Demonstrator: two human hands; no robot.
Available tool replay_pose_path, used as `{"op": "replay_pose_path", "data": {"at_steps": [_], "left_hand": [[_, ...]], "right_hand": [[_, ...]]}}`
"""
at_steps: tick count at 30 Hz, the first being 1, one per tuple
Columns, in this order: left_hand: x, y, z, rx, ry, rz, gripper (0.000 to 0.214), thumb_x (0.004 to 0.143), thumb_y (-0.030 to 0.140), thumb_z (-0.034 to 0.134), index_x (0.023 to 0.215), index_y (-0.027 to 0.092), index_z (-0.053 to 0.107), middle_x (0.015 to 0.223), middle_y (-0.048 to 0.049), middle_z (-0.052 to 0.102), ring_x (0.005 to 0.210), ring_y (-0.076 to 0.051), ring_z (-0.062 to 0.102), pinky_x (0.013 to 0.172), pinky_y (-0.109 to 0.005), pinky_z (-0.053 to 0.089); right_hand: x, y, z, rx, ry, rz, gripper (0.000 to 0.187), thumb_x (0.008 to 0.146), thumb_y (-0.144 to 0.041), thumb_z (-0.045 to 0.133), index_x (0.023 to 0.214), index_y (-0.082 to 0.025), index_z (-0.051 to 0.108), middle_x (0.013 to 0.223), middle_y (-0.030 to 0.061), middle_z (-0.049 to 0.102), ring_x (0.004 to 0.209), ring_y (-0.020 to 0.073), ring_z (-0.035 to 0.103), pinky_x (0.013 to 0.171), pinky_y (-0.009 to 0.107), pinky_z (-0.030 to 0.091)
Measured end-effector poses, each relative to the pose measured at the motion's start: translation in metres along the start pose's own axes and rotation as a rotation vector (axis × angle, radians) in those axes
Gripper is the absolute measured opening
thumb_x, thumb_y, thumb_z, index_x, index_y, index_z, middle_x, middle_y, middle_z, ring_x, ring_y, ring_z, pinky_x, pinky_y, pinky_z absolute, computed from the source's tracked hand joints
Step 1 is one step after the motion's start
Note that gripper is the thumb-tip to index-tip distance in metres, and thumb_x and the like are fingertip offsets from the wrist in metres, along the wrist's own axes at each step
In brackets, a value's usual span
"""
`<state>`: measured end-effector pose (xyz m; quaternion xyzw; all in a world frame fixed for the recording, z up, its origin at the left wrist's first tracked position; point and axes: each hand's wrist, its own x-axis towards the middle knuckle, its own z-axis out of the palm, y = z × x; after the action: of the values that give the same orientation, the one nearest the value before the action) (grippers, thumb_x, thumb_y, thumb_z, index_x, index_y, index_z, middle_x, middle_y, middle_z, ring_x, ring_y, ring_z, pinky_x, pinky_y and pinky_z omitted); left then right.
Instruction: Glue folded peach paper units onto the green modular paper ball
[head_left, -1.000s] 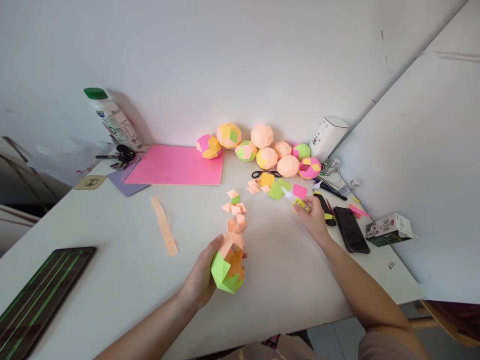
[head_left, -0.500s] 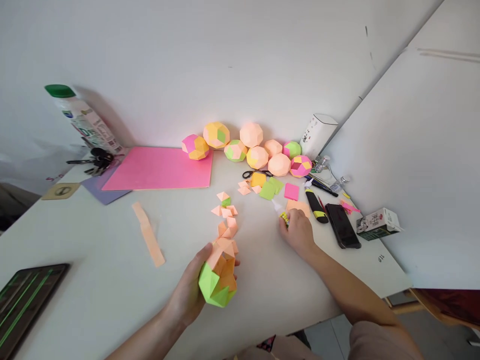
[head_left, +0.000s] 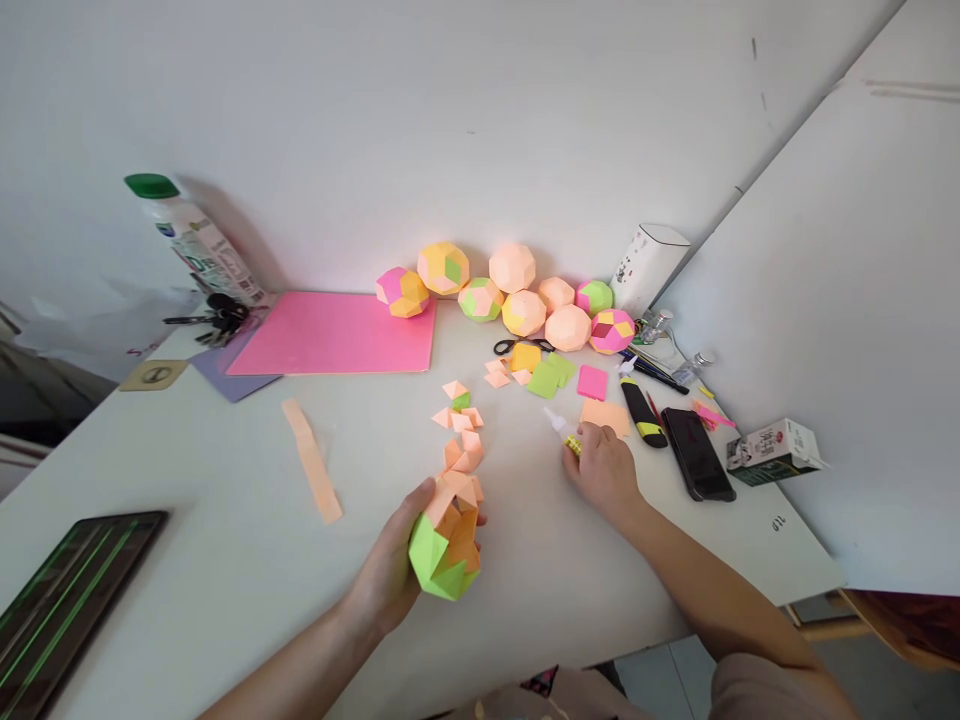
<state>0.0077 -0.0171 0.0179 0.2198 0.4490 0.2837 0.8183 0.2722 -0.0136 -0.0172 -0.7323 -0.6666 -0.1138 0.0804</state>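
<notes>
My left hand (head_left: 394, 570) grips a half-built paper polyhedron (head_left: 448, 540) of green and orange faces, held just above the white table (head_left: 187, 560). My right hand (head_left: 604, 470) is closed on a small glue bottle (head_left: 562, 430) with a white nozzle and yellow label, its tip pointing up and left. Several small folded orange paper units (head_left: 460, 425), one with green, lie between the two hands. An orange square sheet (head_left: 604, 414) lies just beyond my right hand.
Several finished paper balls (head_left: 525, 300) line the wall, with scissors (head_left: 510, 347) and coloured squares (head_left: 551, 375) before them. A pink sheet (head_left: 337, 333), bottle (head_left: 191, 245), keys (head_left: 214, 318), orange strip (head_left: 313, 473), tablet (head_left: 64, 590), phone (head_left: 697, 438), highlighter (head_left: 643, 412) and carton (head_left: 776, 450) surround the workspace.
My right hand has come left and toward me from the pile near the highlighter, carrying the glue bottle. The left hand keeps the polyhedron in much the same place.
</notes>
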Motion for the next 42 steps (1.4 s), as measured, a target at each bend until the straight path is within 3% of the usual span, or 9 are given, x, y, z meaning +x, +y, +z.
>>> {"op": "replay_pose_path", "data": {"at_steps": [12, 18, 23, 25, 27, 30, 32, 34, 42], "left_hand": [[0.001, 0.0, 0.001, -0.029, -0.02, 0.015, 0.047, 0.081, 0.053, 0.048, 0.1, 0.014, 0.065, 0.095, -0.0127, 0.069, 0.087, -0.026, 0.063, 0.068, -0.034, 0.052], [0.001, 0.0, 0.0, -0.028, -0.026, 0.009, 0.048, 0.08, 0.054, 0.049, 0.099, 0.013, 0.065, 0.089, -0.0125, 0.07, 0.076, -0.024, 0.064, 0.065, -0.034, 0.051], [-0.002, 0.002, -0.001, -0.058, -0.067, 0.007, 0.049, 0.081, 0.054, 0.047, 0.099, 0.012, 0.064, 0.087, -0.0132, 0.071, 0.066, -0.022, 0.064, 0.064, -0.034, 0.05], [-0.004, 0.003, -0.001, -0.074, -0.117, 0.015, 0.05, 0.08, 0.054, 0.046, 0.101, 0.012, 0.063, 0.086, -0.0138, 0.071, 0.064, -0.023, 0.064, 0.061, -0.033, 0.049], [-0.006, 0.004, -0.001, -0.093, -0.174, 0.035, 0.052, 0.079, 0.055, 0.047, 0.103, 0.012, 0.063, 0.085, -0.014, 0.071, 0.063, -0.023, 0.063, 0.059, -0.032, 0.048], [-0.007, 0.005, -0.002, -0.127, -0.234, 0.069, 0.054, 0.077, 0.057, 0.048, 0.103, 0.012, 0.063, 0.084, -0.0137, 0.07, 0.062, -0.022, 0.063, 0.059, -0.032, 0.047], [-0.005, 0.005, -0.003, -0.145, -0.256, 0.099, 0.054, 0.077, 0.058, 0.048, 0.099, 0.012, 0.064, 0.085, -0.0142, 0.07, 0.063, -0.023, 0.063, 0.061, -0.033, 0.047], [-0.002, 0.006, -0.006, -0.15, -0.28, 0.141, 0.054, 0.078, 0.057, 0.048, 0.102, 0.012, 0.063, 0.089, -0.0148, 0.07, 0.066, -0.023, 0.064, 0.062, -0.034, 0.047], [0.004, 0.008, -0.011, -0.191, -0.363, 0.256, 0.062, 0.074, 0.061, 0.051, 0.11, 0.012, 0.058, 0.087, -0.0134, 0.068, 0.064, -0.023, 0.063, 0.059, -0.034, 0.048]], "right_hand": [[-0.001, 0.001, -0.001, -0.022, -0.005, -0.027, 0.022, 0.081, -0.029, 0.051, 0.096, -0.012, 0.05, 0.082, 0.0133, 0.063, 0.075, 0.0268, 0.056, 0.058, 0.032, 0.037], [-0.001, 0.002, 0.0, 0.006, -0.011, -0.019, 0.026, 0.081, -0.031, 0.052, 0.098, -0.012, 0.051, 0.083, 0.0147, 0.063, 0.078, 0.0294, 0.057, 0.059, 0.035, 0.042], [-0.003, 0.002, -0.023, 0.228, 0.315, -0.073, 0.02, 0.084, -0.032, 0.051, 0.096, -0.015, 0.054, 0.105, 0.0181, 0.06, 0.106, 0.0313, 0.053, 0.085, 0.044, 0.044], [-0.003, -0.006, -0.038, 0.411, 0.422, -0.036, 0.013, 0.084, -0.031, 0.05, 0.088, -0.019, 0.055, 0.098, 0.0136, 0.062, 0.102, 0.028, 0.055, 0.086, 0.043, 0.044], [-0.001, -0.019, -0.05, 0.648, 0.208, -0.02, 0.019, 0.087, -0.035, 0.045, 0.08, -0.02, 0.056, 0.081, 0.008, 0.063, 0.081, 0.0227, 0.061, 0.074, 0.037, 0.048], [0.006, -0.044, -0.059, 0.945, -0.484, -0.009, 0.042, 0.09, -0.049, 0.039, 0.07, -0.018, 0.059, 0.065, 0.0043, 0.062, 0.06, 0.0172, 0.06, 0.056, 0.029, 0.047], [0.013, -0.059, -0.059, 1.058, -0.774, 0.034, 0.053, 0.087, -0.058, 0.037, 0.064, -0.016, 0.06, 0.065, 0.0052, 0.063, 0.057, 0.0153, 0.06, 0.052, 0.027, 0.047], [0.019, -0.07, -0.058, 1.125, -0.84, 0.085, 0.056, 0.084, -0.063, 0.039, 0.064, -0.015, 0.06, 0.068, 0.0062, 0.064, 0.058, 0.0144, 0.061, 0.052, 0.025, 0.047], [0.028, -0.091, -0.056, 1.397, -0.666, 0.17, 0.038, 0.077, -0.054, 0.059, 0.077, -0.016, 0.06, 0.073, 0.0027, 0.063, 0.063, 0.0137, 0.061, 0.061, 0.028, 0.049]]}}
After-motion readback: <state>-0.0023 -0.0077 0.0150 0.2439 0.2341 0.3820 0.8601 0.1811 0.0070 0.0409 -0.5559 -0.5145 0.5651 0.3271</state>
